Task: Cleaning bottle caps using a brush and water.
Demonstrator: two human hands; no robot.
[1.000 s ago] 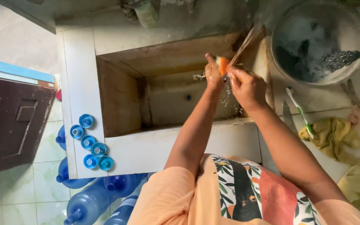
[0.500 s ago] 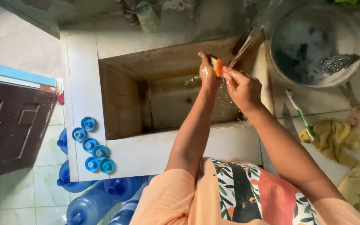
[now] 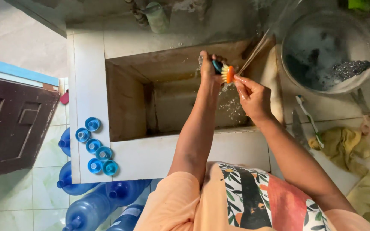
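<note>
My left hand [image 3: 209,68] grips a small brush [image 3: 224,72] with orange bristles and a dark blue handle over the deep white-tiled sink [image 3: 91,77]. My right hand [image 3: 252,96] is at the bristle end, its fingers touching the orange bristles. A thin stream of water [image 3: 258,49] falls at a slant onto the brush, and drops spray down into the basin below my hands.
A round metal basin [image 3: 328,53] of soapy water stands at the right. A toothbrush [image 3: 309,119], a knife [image 3: 298,128] and yellow cloths [image 3: 343,147] lie on the counter. Several blue caps [image 3: 95,145] sit on the sink's left rim. Large blue bottles [image 3: 86,205] and a dark door [image 3: 9,128] are on the left.
Both hands have stayed under the water stream, turning the brush slightly. My view has shifted a little, so the sink sits lower and further right in the picture.
</note>
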